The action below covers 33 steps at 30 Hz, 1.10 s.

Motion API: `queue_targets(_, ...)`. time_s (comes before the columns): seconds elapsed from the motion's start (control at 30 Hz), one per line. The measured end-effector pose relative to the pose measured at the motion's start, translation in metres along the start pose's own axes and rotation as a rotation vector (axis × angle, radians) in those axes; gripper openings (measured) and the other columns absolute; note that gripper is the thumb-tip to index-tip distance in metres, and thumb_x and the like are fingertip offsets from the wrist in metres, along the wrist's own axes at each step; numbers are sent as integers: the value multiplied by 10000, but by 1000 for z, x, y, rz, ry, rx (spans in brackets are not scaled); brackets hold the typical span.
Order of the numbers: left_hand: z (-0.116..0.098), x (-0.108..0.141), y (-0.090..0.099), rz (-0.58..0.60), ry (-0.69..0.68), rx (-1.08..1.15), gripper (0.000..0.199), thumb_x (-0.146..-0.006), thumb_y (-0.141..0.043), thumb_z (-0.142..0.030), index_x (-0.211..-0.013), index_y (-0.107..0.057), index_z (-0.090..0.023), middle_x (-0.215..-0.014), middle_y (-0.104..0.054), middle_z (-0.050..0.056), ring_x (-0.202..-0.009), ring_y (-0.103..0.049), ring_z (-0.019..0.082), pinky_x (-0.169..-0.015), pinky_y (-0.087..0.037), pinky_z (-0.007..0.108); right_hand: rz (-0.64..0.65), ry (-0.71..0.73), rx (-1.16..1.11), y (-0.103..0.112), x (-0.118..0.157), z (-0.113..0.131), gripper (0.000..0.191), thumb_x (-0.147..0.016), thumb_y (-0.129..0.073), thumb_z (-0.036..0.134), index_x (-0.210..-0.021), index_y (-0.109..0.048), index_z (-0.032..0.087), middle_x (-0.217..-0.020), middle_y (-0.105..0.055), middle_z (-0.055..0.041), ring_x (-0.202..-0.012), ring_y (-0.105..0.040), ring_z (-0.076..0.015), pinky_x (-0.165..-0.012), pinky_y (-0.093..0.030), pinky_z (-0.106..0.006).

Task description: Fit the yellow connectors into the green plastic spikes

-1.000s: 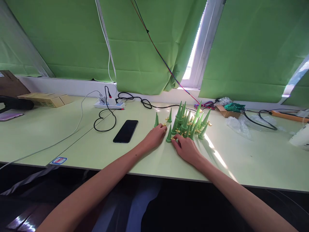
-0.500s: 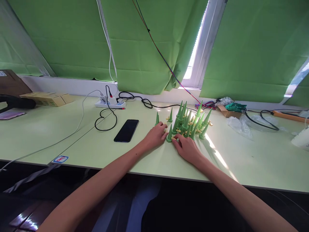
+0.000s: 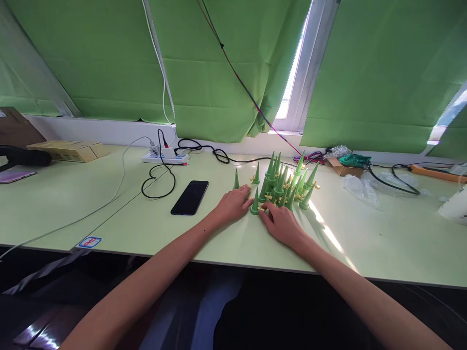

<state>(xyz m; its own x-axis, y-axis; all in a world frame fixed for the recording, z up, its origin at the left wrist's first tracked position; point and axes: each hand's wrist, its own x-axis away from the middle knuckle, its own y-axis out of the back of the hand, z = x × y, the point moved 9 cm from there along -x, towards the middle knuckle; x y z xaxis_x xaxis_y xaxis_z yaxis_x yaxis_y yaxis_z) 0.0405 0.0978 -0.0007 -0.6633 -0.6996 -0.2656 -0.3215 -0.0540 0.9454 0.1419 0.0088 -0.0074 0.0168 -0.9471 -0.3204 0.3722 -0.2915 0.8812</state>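
Several green cones [image 3: 280,183] with small yellow pieces at their bases stand close together on the pale green table [image 3: 383,243]. My left hand [image 3: 235,203] lies left of the cluster, its thumb apart from its fingers and nothing seen between them. Just behind it stands a lone green cone [image 3: 236,180], with another cone [image 3: 256,174] to the right. My right hand [image 3: 282,221] is at the cluster's front edge, thumb and fingertips closed on a small yellow piece [image 3: 261,208] beside the front-left cone [image 3: 255,201].
Left of my hands lies a black phone [image 3: 189,198]. A power strip [image 3: 166,156] with looped cables sits behind it. Cardboard boxes [image 3: 69,149] are at the far left. Back right are an open carton [image 3: 345,168], clear plastic bags [image 3: 360,190] and an orange bar [image 3: 438,173].
My left hand's fingers have spread and flattened, with the thumb farther from the fingertips. My right hand has hardly moved. The whole view has shifted slightly.
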Motion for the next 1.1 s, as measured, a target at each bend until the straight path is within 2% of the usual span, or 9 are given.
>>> queue_targets(0.1,0,-2,-4,38,-2,-31,315,-953,-389,-380,-1171,-529,-201,-1350,-560,115,-1090,-616,303,-808,-483,382,4,-4,10,1,0,0,243,-988,-409,349,-1004,-604,204,-686,-669,-10,-630,-622,-184,-573,-326,-251)
queue_targets(0.27,-5,-1,2,-2,-28,-4,288,-979,-339,-343,-1040,-573,-186,-1127,-634,102,-998,-628,251,-758,-474,333,20,-11,16,1,0,1,252,-990,-408,354,-1035,-606,205,-711,-682,-16,-657,-635,-190,-587,-337,-252)
queue_targets(0.5,-2,0,2,-29,-16,-3,244,-938,-365,-194,-863,-596,-179,-950,-593,92,-756,-602,198,-639,-424,310,25,-7,22,1,0,2,272,-997,-391,362,-1038,-606,201,-714,-685,-22,-665,-647,-196,-597,-355,-260)
queue_targets(0.77,2,-1,3,-96,-26,91,197,-886,-413,-101,-886,-588,-191,-907,-588,79,-760,-599,200,-661,-447,310,14,11,9,3,0,3,276,-1003,-389,356,-1036,-612,196,-711,-687,-30,-660,-650,-199,-600,-368,-262)
queue_targets(0.87,-1,0,19,-216,-61,170,201,-910,-406,-110,-966,-583,-189,-957,-612,82,-831,-613,196,-730,-473,309,13,11,9,2,0,2,287,-1006,-383,359,-1044,-615,195,-724,-691,-34,-672,-653,-201,-607,-368,-264)
queue_targets(0.97,-6,7,46,-424,-110,262,171,-957,-406,-185,-1019,-565,-186,-979,-640,72,-840,-619,172,-763,-485,292,12,1,-7,1,0,0,289,-1002,-388,372,-1049,-612,196,-713,-681,-32,-667,-646,-201,-610,-369,-263)
queue_targets(1.1,-9,18,67,-622,-150,379,167,-978,-419,-260,-1010,-567,-187,-895,-664,41,-717,-622,117,-676,-489,234,-32,-3,-112,5,0,0,279,-998,-394,392,-1048,-592,202,-624,-631,6,-611,-613,-182,-604,-365,-255)
